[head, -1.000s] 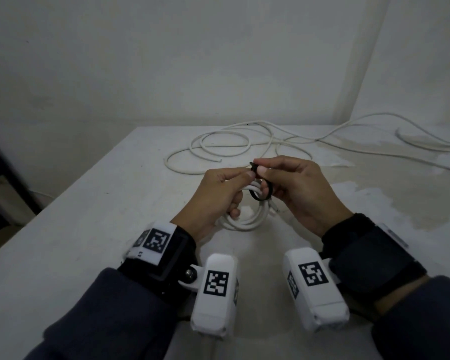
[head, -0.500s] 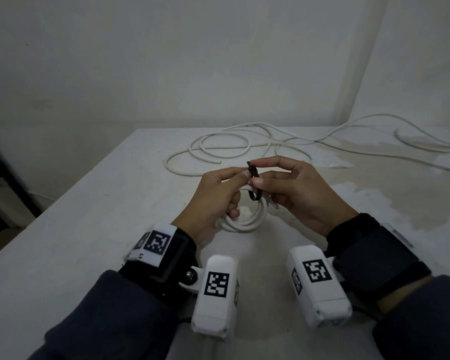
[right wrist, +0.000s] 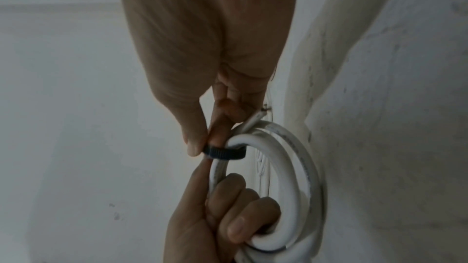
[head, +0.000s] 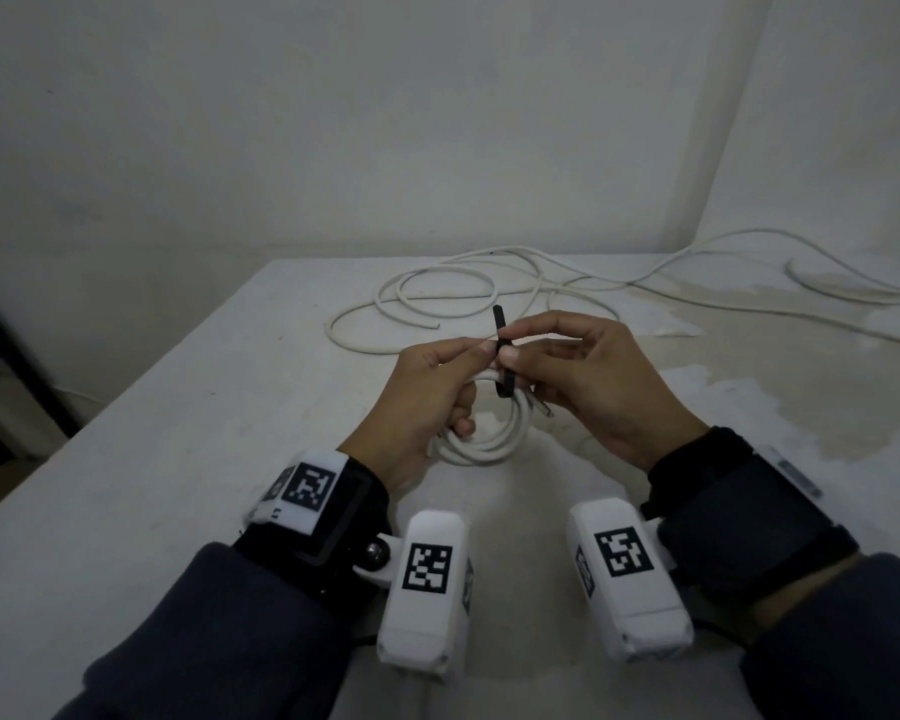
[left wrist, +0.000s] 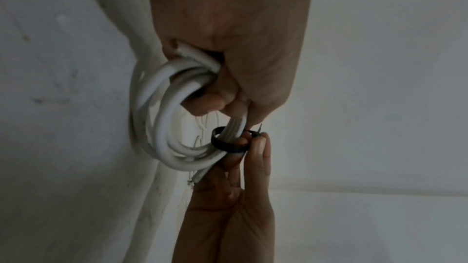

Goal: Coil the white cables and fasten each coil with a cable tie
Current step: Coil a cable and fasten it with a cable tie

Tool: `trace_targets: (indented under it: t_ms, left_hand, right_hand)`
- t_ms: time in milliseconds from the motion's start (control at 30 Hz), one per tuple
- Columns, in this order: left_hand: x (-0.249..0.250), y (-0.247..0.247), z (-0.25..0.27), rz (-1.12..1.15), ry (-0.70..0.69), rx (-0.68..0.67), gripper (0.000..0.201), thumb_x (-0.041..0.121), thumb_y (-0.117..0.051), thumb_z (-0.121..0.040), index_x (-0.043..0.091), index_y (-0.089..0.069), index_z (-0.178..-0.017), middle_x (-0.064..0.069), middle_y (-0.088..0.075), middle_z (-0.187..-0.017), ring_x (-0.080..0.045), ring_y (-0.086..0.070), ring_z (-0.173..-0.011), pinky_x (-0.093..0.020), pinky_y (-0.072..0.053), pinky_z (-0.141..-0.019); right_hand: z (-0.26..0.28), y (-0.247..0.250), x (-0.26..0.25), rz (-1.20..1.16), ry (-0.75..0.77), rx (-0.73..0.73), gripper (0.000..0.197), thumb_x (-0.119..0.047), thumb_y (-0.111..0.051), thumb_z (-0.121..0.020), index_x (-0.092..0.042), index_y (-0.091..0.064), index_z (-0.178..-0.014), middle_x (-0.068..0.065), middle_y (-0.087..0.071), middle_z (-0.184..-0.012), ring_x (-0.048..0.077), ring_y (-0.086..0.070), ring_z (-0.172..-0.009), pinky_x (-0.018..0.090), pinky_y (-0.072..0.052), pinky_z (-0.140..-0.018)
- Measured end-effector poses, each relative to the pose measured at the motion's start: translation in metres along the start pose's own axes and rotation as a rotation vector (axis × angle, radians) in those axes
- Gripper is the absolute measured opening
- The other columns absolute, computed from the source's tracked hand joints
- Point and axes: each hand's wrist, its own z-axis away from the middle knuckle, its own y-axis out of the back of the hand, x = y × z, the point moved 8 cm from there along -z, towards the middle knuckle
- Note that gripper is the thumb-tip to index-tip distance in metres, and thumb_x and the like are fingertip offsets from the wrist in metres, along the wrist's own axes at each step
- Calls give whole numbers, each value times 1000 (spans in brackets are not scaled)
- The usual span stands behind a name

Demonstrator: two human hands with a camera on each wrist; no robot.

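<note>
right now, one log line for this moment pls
step: tying coil | left hand: grips white coil | right hand: pinches black cable tie looped round coil | loose cables: behind

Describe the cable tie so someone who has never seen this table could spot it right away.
Start at the white table, then find the two hands meeting above its middle. They hold a small white cable coil, and the cable tie loops round its top strands. It is the only black strip among white cables, its tail pointing up.
</note>
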Motion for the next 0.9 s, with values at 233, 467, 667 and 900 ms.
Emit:
trace_targets:
  t_ms: [233, 467, 667, 900]
  left_hand:
    - [-1, -5, 2, 10, 38, -42, 23, 19, -51, -98, 7, -70, -93, 9, -29, -43, -4, -24, -37, -15, -29, -36]
    - [0, -11, 6, -67, 55, -98, 24, 21, -51, -97, 10, -72, -91, 8, -24, -48, -4, -24, -39, -16, -29, -37]
    - [-5, -27, 12, 3, 183, -221, 22, 20, -47, -99, 12, -55, -81, 8, -26, -45, -4, -21, -34, -14, -26, -35]
    - [-17, -37, 11, 157, 362, -238, 22, 24, -46, -99, 17, -46, -78, 8, -25, -43, -3, -20, -31, -13, -26, -32]
  right_hand:
    - [1, 23, 5, 72, -118, 227, 24, -34, -67, -87, -12, -72, -93, -3, -63, -61, 10, -65, -56, 15, -38, -46]
    - [3, 13, 8, 177, -130, 88, 21, -31, -71, -82, -10, -75, -79, -4, -60, -67, 6, -49, -62, 23, -35, -60]
    - [3, 27, -1, 98, -47, 262, 14, -12, -73, -80, -11, -70, -67, -3, -66, -66, 7, -61, -62, 22, -42, -64]
    - [6, 43, 1, -53, -52, 478, 8, -7, -71, -81, -9, -69, -73, -7, -65, -64, 6, -66, -55, 12, -38, -49]
